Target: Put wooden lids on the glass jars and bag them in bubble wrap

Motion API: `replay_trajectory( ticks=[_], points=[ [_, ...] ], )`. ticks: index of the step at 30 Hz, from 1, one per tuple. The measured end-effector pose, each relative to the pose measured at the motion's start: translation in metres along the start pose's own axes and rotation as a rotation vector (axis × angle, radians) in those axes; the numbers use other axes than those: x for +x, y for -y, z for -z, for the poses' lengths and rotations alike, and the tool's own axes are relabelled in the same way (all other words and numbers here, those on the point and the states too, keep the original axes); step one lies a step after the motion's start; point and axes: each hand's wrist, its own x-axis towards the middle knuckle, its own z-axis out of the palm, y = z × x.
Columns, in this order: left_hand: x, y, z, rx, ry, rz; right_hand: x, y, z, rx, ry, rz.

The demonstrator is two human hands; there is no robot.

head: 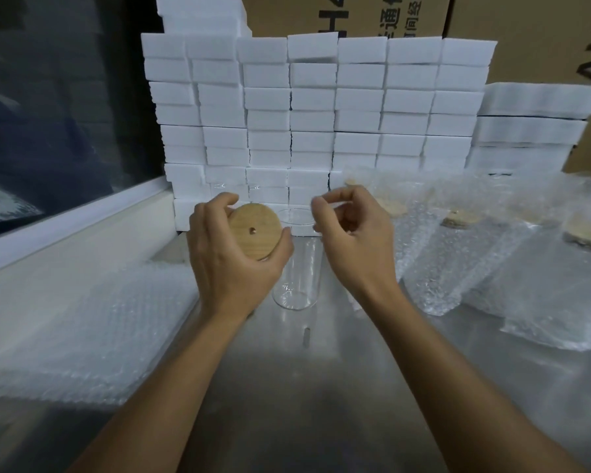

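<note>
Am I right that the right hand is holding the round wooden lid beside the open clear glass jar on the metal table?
Not quite: in the head view the left hand holds the round wooden lid, beside the open clear glass jar on the metal table. The right hand holds nothing visible.

Light tan wooden lid (255,232), clear glass jar (297,268), white foam blocks (314,107), brown cardboard boxes (533,32).

Left hand (232,257) curled in a grip, right hand (352,233) raised with fingers loosely bent.
</note>
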Motion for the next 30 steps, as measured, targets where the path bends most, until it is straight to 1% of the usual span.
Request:
replay_trajectory(
  ticks=[3,4,5,7,9,14,16,17,19,21,24,26,28,30],
  points=[
    [0.000,-0.017,-0.005,-0.059,-0.014,-0.109,0.003,0.013,0.002,-0.094,0.316,-0.085],
    [-0.001,-0.021,-0.007,-0.081,-0.016,-0.124,0.002,0.016,0.000,-0.135,0.395,-0.091],
    [-0.002,-0.024,-0.009,-0.100,-0.008,-0.125,0.002,0.017,-0.002,-0.149,0.422,-0.092],
    [-0.005,-0.025,-0.013,-0.136,0.044,-0.086,0.002,0.018,-0.002,-0.092,0.381,-0.111],
    [-0.010,-0.018,-0.017,-0.174,0.142,0.014,0.004,0.017,0.002,-0.030,0.327,-0.145],
    [-0.028,0.003,-0.029,-0.276,0.519,0.461,0.010,0.002,0.013,0.083,0.119,-0.250],
    [-0.034,0.010,-0.032,-0.290,0.626,0.566,0.013,-0.005,0.016,0.132,0.052,-0.292],
    [-0.038,0.013,-0.034,-0.293,0.654,0.607,0.014,-0.008,0.017,0.162,0.035,-0.331],
    [-0.043,0.020,-0.035,-0.289,0.664,0.650,0.014,-0.013,0.017,0.201,0.032,-0.427],
    [-0.046,0.024,-0.037,-0.260,0.656,0.657,0.014,-0.017,0.016,0.228,0.046,-0.516],
    [-0.048,0.028,-0.040,-0.228,0.656,0.657,0.013,-0.020,0.016,0.271,0.075,-0.598],
    [-0.048,0.026,-0.040,-0.271,0.661,0.687,0.012,-0.021,0.017,0.234,0.085,-0.594],
    [-0.048,0.023,-0.040,-0.325,0.658,0.697,0.012,-0.022,0.018,0.192,0.085,-0.549],
    [-0.047,0.021,-0.038,-0.317,0.635,0.631,0.011,-0.021,0.017,0.174,0.081,-0.491]
  ],
)
